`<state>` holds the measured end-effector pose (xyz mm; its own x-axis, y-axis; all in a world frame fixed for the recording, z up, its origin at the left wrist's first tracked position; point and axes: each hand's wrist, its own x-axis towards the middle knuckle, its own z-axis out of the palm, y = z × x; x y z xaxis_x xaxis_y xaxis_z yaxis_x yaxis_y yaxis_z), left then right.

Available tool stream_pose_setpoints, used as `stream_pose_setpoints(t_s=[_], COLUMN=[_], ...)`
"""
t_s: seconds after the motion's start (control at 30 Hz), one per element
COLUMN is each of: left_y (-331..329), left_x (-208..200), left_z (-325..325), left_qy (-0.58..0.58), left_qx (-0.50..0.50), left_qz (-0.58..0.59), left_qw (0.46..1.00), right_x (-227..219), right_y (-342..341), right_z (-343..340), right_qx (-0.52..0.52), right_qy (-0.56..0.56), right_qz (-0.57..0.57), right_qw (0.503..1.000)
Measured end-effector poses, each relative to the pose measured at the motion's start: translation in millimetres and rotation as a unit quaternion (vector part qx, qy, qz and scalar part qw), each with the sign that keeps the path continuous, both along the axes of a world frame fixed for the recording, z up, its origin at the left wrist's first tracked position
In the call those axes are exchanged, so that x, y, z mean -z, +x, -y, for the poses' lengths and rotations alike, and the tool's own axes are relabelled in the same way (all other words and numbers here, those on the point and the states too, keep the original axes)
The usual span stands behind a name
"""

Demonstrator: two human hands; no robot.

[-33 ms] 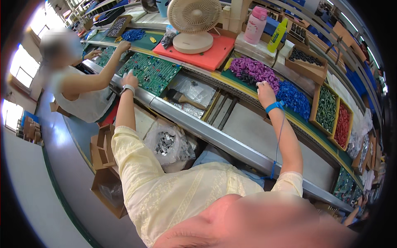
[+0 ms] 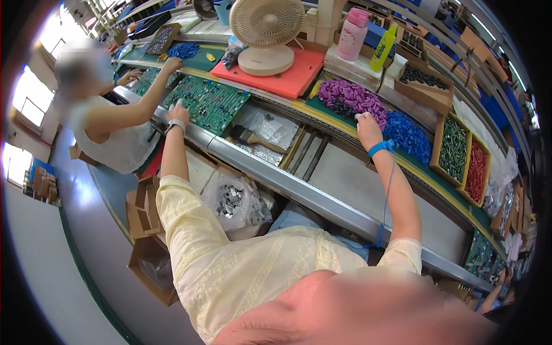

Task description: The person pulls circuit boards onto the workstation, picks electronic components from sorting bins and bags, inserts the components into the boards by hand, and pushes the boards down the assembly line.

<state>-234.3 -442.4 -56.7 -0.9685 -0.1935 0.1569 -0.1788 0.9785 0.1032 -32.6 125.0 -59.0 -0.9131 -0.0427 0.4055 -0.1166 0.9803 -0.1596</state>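
My left hand (image 2: 177,112), with a pale wristband, is over the near edge of a large green circuit board (image 2: 214,102) filled with small parts. Its fingers look curled together; what they hold, if anything, is too small to make out. Further right, my right hand (image 2: 368,127) wears a blue wrist strap (image 2: 381,148) with a cord. Its fingertips are pinched together just in front of a heap of purple components (image 2: 352,96). Anything between them is hidden. Beside that hand lies a heap of blue components (image 2: 407,135), and some black parts (image 2: 344,109) edge the purple heap.
A brush (image 2: 256,138) lies on clear plastic past the board. Behind stand a fan (image 2: 268,34), a pink bottle (image 2: 352,39) and a yellow-green bottle (image 2: 383,49). Boxes of green parts (image 2: 453,150) and red parts (image 2: 476,172) sit right. A co-worker (image 2: 115,123) works at left.
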Motion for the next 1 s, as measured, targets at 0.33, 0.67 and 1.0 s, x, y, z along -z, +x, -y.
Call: stream_pose_setpoints(t_s=[0.33, 0.67, 1.0], left_y=[-40, 4, 57], left_x=[13, -8, -14], left_z=[17, -39, -85], left_qy=[0.036, 0.015, 0.116], left_qx=[-0.035, 0.110, 0.200], left_qz=[0.122, 0.072, 0.058], left_qw=[0.991, 0.991, 0.971], right_x=[-2, 2, -1], right_y=[8, 10, 14], right_z=[17, -1, -3], right_qx=[0.032, 0.035, 0.042], right_qy=[0.036, 0.019, 0.003], right_qz=[-0.028, -0.032, -0.033], right_qw=[0.998, 0.999, 0.999])
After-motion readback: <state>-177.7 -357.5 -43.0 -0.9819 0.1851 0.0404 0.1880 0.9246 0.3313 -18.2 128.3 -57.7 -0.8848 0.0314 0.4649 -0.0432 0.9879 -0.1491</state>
